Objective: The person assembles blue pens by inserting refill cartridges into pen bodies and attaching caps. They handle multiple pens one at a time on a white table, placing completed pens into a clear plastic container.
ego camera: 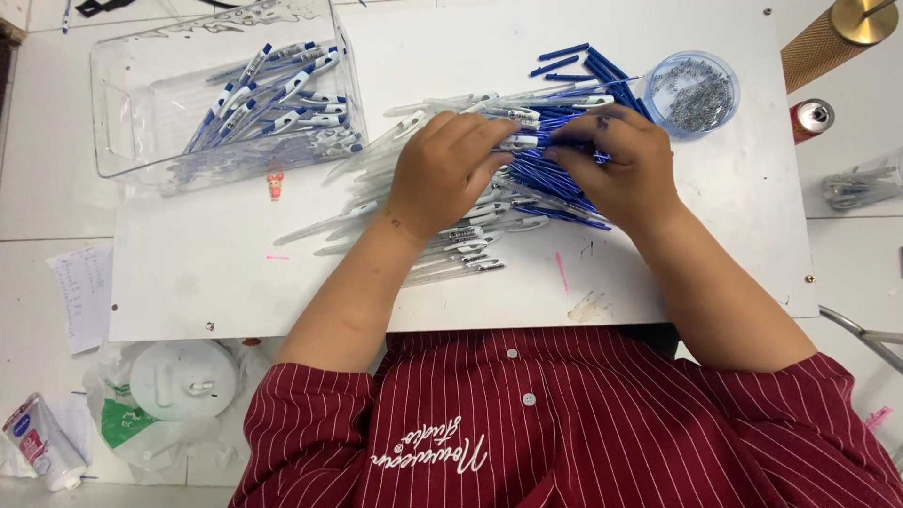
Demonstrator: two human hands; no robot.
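My left hand [444,172] and my right hand [616,167] meet over a heap of pen parts on a white board [207,282]. Between the fingertips of both hands is one clear pen barrel [520,142] with a blue end. Under my left hand lie many clear pen barrels [451,254], fanned out to the left. Under my right hand lies a pile of blue refills [555,193], with loose blue pen pieces [588,61] beyond it.
A clear plastic bin [141,103] at the upper left holds several finished blue-and-white pens [282,94]. A round clear cup [694,91] of small metal springs stands at the upper right. A red can [811,118], a white tube [42,442] and a plastic bag lie around the board.
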